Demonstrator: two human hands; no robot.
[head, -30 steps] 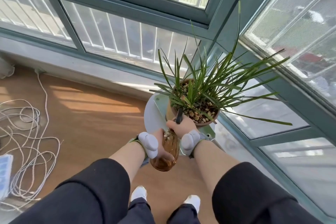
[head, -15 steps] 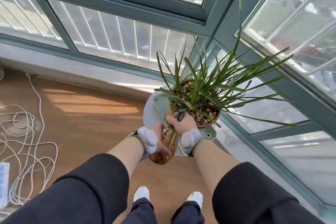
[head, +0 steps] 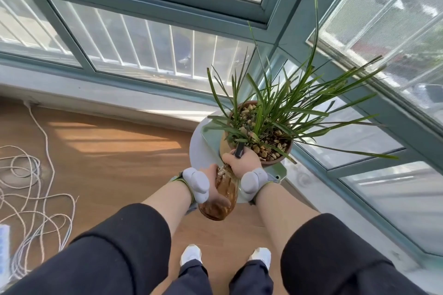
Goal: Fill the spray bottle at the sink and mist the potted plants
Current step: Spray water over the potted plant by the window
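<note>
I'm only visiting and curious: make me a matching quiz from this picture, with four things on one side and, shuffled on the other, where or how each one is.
Things:
1. bottle
2. pot
3. cord
4. shoes

Place or state:
a. white, worn by the person
b. looped on the floor
c. amber, gripped by the left hand and the right hand
d. topped with pebbles, standing on the stand

Pairs: 1-c, 2-d, 3-b, 4-a.
</note>
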